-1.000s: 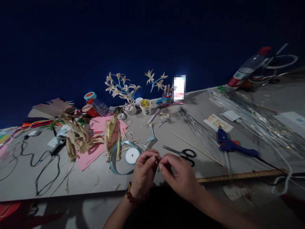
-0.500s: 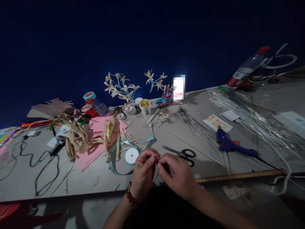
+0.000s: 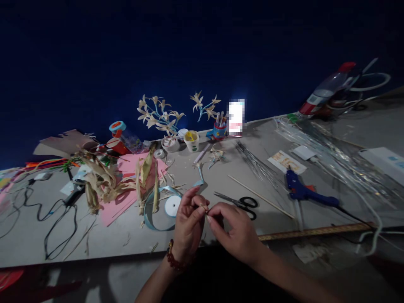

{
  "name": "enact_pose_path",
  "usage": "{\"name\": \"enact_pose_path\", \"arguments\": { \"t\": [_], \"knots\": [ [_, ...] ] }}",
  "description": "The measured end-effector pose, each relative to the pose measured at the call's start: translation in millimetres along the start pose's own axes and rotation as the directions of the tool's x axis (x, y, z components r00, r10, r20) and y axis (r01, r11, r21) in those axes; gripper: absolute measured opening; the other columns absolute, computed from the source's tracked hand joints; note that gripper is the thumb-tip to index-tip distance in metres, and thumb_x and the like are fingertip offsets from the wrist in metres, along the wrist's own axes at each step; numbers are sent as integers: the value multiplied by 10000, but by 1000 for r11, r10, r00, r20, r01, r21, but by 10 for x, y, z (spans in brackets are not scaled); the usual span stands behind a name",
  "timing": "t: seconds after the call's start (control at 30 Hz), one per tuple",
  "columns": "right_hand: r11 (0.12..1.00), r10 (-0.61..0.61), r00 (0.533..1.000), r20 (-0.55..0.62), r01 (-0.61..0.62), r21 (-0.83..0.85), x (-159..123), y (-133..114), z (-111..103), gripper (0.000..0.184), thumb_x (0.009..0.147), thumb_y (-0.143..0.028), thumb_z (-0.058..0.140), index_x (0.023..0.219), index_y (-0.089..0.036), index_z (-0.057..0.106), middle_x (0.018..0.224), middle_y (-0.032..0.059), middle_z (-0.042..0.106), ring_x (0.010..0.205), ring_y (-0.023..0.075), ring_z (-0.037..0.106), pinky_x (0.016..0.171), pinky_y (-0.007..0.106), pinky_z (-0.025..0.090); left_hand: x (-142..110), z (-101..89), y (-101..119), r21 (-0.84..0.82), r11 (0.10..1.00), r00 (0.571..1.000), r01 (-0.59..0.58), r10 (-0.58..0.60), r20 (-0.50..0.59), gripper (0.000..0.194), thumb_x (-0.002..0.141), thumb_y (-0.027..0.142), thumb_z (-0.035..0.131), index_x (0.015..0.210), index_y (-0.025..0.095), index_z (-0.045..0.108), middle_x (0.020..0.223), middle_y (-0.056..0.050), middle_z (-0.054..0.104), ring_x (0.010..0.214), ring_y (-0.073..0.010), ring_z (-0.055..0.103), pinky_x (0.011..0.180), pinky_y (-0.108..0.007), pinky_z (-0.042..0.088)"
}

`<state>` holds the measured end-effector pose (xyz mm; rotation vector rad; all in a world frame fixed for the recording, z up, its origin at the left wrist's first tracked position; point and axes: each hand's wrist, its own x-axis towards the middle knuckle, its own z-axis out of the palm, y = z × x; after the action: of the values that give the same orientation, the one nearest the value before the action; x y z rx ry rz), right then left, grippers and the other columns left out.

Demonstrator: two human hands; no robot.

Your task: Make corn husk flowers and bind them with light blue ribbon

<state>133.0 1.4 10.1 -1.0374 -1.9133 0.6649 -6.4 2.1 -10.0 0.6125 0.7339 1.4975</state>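
Near the table's front edge my left hand and my right hand meet, thumbs and fingertips pinched together. Between them is something tiny that I cannot make out. Just left of my left hand lies a white spool with a loop of light blue ribbon. Black-handled scissors rest beyond my right hand, blades pointing left. A short piece with a blue ribbon end lies past my fingertips, and a small bundle of pale husk strips is farther back.
Dried corn husks and pink paper spread on the left. Husk flowers stand in a cup at the back. At right are a thin stick, wires, a blue glue gun with its cord, and a tilted bottle.
My left fingers have lifted and spread slightly, while the pinched fingertips have shifted a little left and down. The whole view has moved a bit.
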Motion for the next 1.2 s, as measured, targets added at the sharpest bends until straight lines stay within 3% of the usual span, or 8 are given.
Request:
{"name": "enact_pose_path", "arguments": {
  "t": [0.2, 0.3, 0.37, 0.73, 0.87, 0.93, 1.03, 1.2],
  "knots": [
    [1000, 2, 1000, -19, -2, 5, 31, -26, -76, 103, 867, -201, 573, 970, -211, 568, 711, -18, 533, 611, 153, 517, 608, 283, 427, -6, -4, -1, 73, 997, 998, -38, 41, -41, 496, 735, 237, 846, 1201, 242, 677, 717, 57, 594, 718, -88, 597, 960, -294, 472],
    [1000, 10, 1000, -7, -10, 4, 61, -47, -60, 17, 883, -210, 591, 900, -215, 593, 704, -15, 533, 619, 151, 519, 595, 278, 417, -12, -6, -7, 108, 993, 997, -56, 62, -54, 520, 729, 248, 849, 1217, 235, 672, 708, 49, 609, 732, -110, 608, 962, -317, 477],
    [999, 26, 1000, -2, -26, 30, 74, -56, -42, 67, 897, -201, 578, 834, -218, 591, 689, -17, 530, 618, 147, 526, 579, 270, 411, -14, -8, -9, 116, 991, 995, -73, 80, -59, 538, 719, 256, 856, 1224, 234, 670, 706, 47, 617, 726, -115, 607, 970, -332, 475],
    [992, 13, 1000, 5, -14, 128, 34, -15, -6, 167, 902, -166, 544, 745, -221, 533, 669, -22, 527, 580, 135, 512, 543, 258, 401, -11, -16, -32, 48, 993, 994, -110, 110, 17, 519, 727, 233, 850, 1218, 250, 683, 677, 59, 628, 683, -92, 600, 1042, -349, 452],
    [984, 12, 1000, -12, -10, 179, 28, -21, -2, 157, 914, -177, 526, 766, -227, 516, 684, -18, 538, 605, 143, 532, 575, 263, 428, -25, -3, -11, 46, 997, 997, -56, 53, 61, 486, 720, 293, 855, 1176, 239, 695, 712, 29, 637, 706, -121, 602, 960, -354, 497],
    [983, 19, 999, -27, -14, 181, 28, -25, -1, 152, 914, -181, 524, 769, -227, 519, 689, -16, 541, 616, 147, 542, 575, 262, 427, -37, -10, -3, 50, 999, 998, 12, -15, 63, 436, 715, 320, 853, 1116, 224, 709, 821, -15, 653, 791, -156, 613, 856, -325, 518],
    [985, 36, 999, -36, -29, 169, 28, -32, -2, 160, 909, -183, 533, 755, -226, 519, 669, -21, 528, 600, 143, 532, 552, 256, 411, -54, -31, -5, 85, 995, 996, 59, -65, 66, 242, 725, 335, 837, 873, 178, 726, 944, -63, 630, 902, -196, 593, 811, -308, 497],
    [989, 35, 998, -47, -28, 147, 19, -23, 3, 174, 892, -166, 540, 731, -224, 510, 655, -29, 522, 582, 133, 522, 541, 245, 403, -68, -41, -13, 86, 994, 997, 63, -67, 47, 211, 716, 308, 834, 714, 166, 678, 883, -46, 565, 851, -182, 540, 780, -294, 461]
  ]
}}
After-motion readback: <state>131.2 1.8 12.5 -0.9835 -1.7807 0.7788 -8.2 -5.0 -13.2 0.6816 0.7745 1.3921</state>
